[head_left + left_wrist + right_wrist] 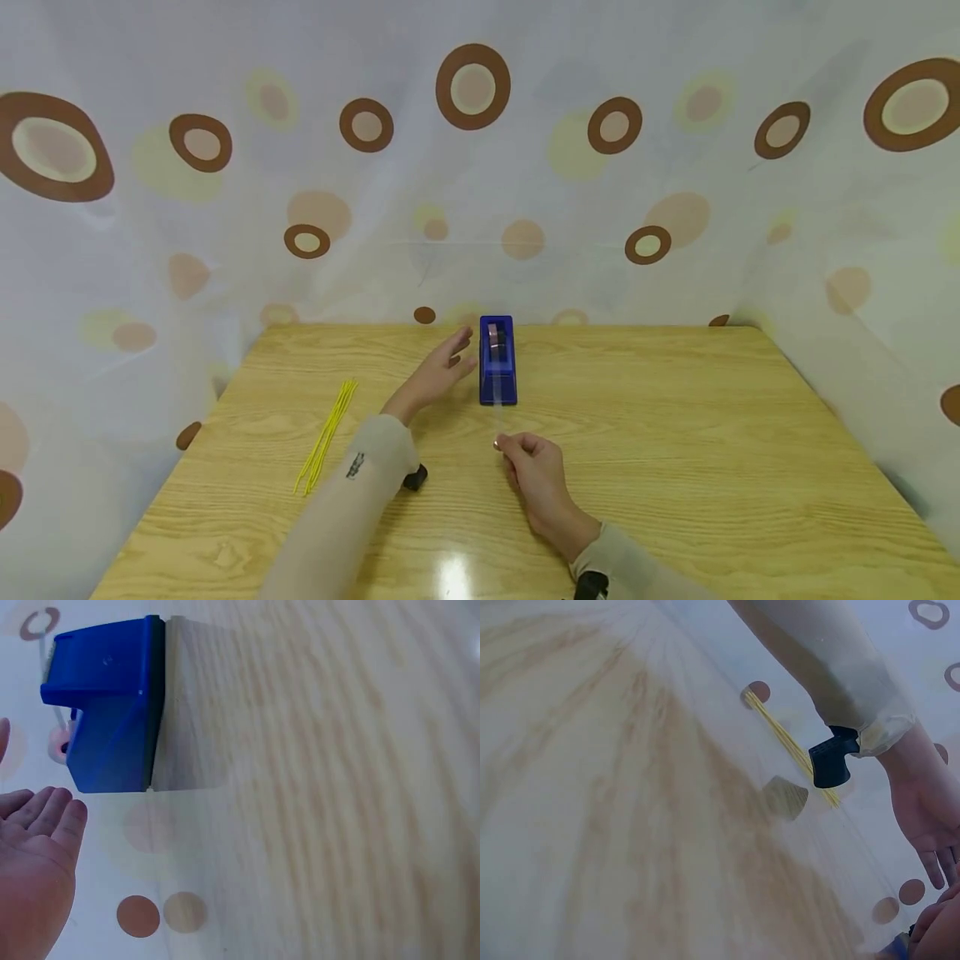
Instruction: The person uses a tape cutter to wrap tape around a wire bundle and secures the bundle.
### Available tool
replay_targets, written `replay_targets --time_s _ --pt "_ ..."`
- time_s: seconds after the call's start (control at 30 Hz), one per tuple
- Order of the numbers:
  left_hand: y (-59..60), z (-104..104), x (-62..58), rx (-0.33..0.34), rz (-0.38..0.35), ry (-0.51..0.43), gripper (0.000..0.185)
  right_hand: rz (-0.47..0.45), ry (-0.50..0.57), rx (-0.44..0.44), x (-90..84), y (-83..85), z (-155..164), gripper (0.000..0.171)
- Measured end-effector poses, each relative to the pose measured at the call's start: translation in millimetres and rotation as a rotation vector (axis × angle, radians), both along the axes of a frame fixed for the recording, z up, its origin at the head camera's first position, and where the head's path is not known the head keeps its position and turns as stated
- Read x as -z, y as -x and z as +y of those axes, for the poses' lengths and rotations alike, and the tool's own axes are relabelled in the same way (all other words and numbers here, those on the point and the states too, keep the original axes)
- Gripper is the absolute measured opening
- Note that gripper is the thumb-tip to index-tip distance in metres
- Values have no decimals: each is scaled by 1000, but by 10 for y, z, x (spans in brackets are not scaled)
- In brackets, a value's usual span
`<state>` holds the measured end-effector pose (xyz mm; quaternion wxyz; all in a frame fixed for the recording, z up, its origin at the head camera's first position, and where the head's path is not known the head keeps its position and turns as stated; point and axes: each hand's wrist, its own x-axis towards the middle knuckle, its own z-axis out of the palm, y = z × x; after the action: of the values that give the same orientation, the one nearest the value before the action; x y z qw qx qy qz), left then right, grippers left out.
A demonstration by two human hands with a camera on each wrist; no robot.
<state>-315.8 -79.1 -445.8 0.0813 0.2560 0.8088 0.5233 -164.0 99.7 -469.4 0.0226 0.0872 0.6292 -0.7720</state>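
Note:
A blue tape dispenser (510, 390) stands on the wooden table, a roll of tape (492, 335) set inside it. From its front a strip of clear tape (498, 421) stretches toward me. My right hand (542, 482) pinches the strip's free end between thumb and forefinger. To the left of the dispenser, my left hand (435, 379) is held with its fingers extended, gripping nothing. The left wrist view shows those fingertips close to the dispenser's (116, 705) side. Only part of my right hand (939, 934) appears at the corner of its wrist view.
A bundle of thin yellow sticks (327, 437) lies on the left part of the table (675, 417), beside my left forearm. Behind the table hangs a pale curtain (570, 50) with brown circles. Black wrist devices (592, 585) sit at both cuffs.

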Motion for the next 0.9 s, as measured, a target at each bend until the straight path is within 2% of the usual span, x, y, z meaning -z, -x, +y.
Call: replay_targets --time_s 0.33,0.9 --pt "-201 -44 -133 -123 32 -42 63 8 5 -6 6 -2 -2 21" --pt "-535 -258 -336 -193 95 -88 58 1 1 -22 -2 -18 -3 20"
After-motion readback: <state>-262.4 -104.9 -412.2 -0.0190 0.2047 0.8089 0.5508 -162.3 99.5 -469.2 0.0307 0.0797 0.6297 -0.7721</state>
